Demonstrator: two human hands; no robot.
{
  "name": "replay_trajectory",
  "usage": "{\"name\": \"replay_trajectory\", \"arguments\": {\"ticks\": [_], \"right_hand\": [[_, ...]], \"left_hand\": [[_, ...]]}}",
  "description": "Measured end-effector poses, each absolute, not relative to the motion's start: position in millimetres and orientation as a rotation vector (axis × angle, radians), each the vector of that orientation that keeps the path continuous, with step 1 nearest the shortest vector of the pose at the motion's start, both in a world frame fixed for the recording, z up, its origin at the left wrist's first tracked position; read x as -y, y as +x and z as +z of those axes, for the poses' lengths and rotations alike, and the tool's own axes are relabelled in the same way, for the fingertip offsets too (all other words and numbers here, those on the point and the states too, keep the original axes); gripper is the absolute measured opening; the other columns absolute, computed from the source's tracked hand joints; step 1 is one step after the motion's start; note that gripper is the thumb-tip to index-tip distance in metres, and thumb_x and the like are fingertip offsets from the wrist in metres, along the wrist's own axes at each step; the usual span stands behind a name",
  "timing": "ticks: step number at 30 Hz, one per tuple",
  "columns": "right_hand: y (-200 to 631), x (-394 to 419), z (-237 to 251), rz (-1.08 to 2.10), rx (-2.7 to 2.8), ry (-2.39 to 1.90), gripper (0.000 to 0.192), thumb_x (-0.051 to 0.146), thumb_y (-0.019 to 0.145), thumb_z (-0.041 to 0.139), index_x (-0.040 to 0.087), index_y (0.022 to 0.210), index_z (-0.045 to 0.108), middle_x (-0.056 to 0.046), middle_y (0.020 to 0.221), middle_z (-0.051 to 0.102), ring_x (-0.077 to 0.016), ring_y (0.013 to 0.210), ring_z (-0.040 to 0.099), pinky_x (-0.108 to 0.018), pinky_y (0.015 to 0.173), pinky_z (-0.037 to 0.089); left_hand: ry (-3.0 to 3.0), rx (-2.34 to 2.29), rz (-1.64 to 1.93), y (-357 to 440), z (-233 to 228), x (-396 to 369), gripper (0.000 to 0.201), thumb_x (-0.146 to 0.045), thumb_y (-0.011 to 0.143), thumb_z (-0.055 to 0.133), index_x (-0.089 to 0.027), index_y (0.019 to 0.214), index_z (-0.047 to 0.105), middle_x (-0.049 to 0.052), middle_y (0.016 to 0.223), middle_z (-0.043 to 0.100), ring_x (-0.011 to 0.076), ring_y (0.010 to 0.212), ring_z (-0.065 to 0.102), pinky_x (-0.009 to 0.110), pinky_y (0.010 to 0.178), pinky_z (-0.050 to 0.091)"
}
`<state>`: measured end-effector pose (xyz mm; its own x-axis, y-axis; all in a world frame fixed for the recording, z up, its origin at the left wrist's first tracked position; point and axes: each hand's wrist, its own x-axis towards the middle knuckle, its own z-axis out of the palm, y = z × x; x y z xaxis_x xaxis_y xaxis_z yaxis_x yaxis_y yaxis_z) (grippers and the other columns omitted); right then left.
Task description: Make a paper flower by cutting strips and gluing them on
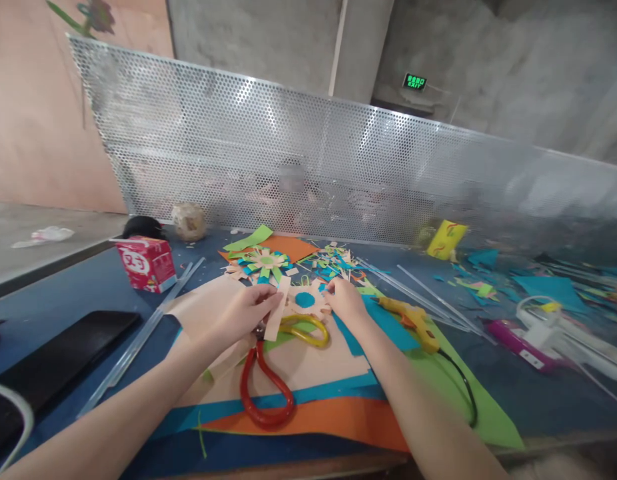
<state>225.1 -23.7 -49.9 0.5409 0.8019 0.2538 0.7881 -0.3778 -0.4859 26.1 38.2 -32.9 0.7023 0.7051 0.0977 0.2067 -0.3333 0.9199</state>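
My left hand [248, 312] is closed on a narrow peach paper strip [278, 313], pinched between thumb and fingers. To its right lies a peach paper flower [316, 289] with a blue centre. At the flower's right edge, my right hand [344, 300] has its fingers pinched together on the paper. Scissors [268, 419] with one red and one yellow handle rest just below on peach paper sheets [328, 370]; my left hand partly hides their blades. Behind the hands sits another paper flower [267, 261] in green, blue and peach.
A yellow glue gun [413, 323] lies right of my right hand, its cord over green paper. Clear glue sticks [418, 293] lie beyond. At left are a phone [63, 373] and a red box [146, 263]. A perforated metal screen [238, 147] borders the back.
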Motion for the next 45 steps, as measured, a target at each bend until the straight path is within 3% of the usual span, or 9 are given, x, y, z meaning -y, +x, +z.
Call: {"name": "replay_trajectory", "arguments": {"ticks": [5,9,15,18,24,29,34,45], "right_hand": [[231,22,-47,0.182,1.195,-1.952,0.008,0.019,0.074,0.051,0.019,0.068,0.047,-0.002,0.073,0.060,-0.0165,0.076,0.058,-0.026,0.068,0.043],[227,21,-46,0.389,1.081,-1.772,0.011,0.031,0.077,0.048,0.020,0.075,0.043,0.001,0.067,0.057,-0.0148,0.062,0.060,-0.024,0.053,0.046],[218,26,-49,0.630,0.940,-1.616,0.040,0.023,0.057,0.067,0.021,0.086,0.039,0.004,0.065,0.057,-0.0146,0.057,0.060,-0.025,0.047,0.048],[217,30,-47,0.662,0.944,-1.588,0.038,0.021,0.053,0.069,0.020,0.083,0.045,0.004,0.061,0.056,-0.0144,0.057,0.058,-0.024,0.048,0.047],[218,34,-39,0.612,0.998,-1.564,0.031,0.023,0.042,0.075,0.018,0.055,0.047,0.006,0.047,0.048,-0.0126,0.046,0.051,-0.024,0.042,0.042],[216,42,-22,0.601,0.861,-1.397,0.030,0.035,0.051,0.071,0.018,0.062,0.049,0.004,0.059,0.053,-0.0103,0.053,0.052,-0.024,0.050,0.047],[202,50,-13,0.844,0.775,-1.103,0.031,0.031,0.052,0.075,0.016,0.059,0.049,0.005,0.057,0.050,-0.0068,0.052,0.047,-0.020,0.049,0.045],[192,53,-17,0.849,0.876,-1.136,0.026,0.029,0.055,0.074,0.016,0.058,0.051,0.005,0.054,0.044,-0.0075,0.053,0.042,-0.022,0.053,0.046]], "left_hand": [[1.997,-0.706,0.757,25,-34,-43,0.033,-0.048,0.074,0.047,-0.016,0.067,0.055,-0.002,0.059,0.048,0.0092,0.054,0.043,0.019,0.049,0.034],[1.875,-0.851,0.759,24,-36,-46,0.036,-0.051,0.069,0.051,-0.016,0.077,0.057,-0.002,0.054,0.048,0.0116,0.050,0.047,0.021,0.045,0.035],[1.852,-0.871,0.723,26,-35,-43,0.032,-0.047,0.071,0.051,-0.016,0.076,0.057,-0.004,0.050,0.048,0.0092,0.044,0.044,0.020,0.042,0.032],[1.899,-0.806,0.815,26,-33,-42,0.027,-0.041,0.074,0.050,-0.015,0.070,0.056,-0.003,0.056,0.050,0.0085,0.051,0.044,0.020,0.048,0.034],[1.902,-0.695,1.055,22,-30,-43,0.019,-0.034,0.077,0.049,-0.016,0.070,0.052,-0.004,0.058,0.047,0.0079,0.054,0.042,0.020,0.052,0.033],[1.750,-0.778,1.248,19,-26,-45,0.020,-0.036,0.076,0.050,-0.017,0.076,0.057,-0.003,0.066,0.051,0.0084,0.056,0.043,0.021,0.054,0.035],[1.757,-0.778,1.044,23,-30,-38,0.019,-0.033,0.074,0.052,-0.015,0.074,0.060,-0.002,0.062,0.053,0.0090,0.055,0.044,0.021,0.052,0.034],[1.833,-0.803,0.841,30,-33,-17,0.023,-0.034,0.075,0.051,-0.016,0.081,0.064,0.002,0.072,0.061,0.0130,0.066,0.052,0.023,0.059,0.039]]}}
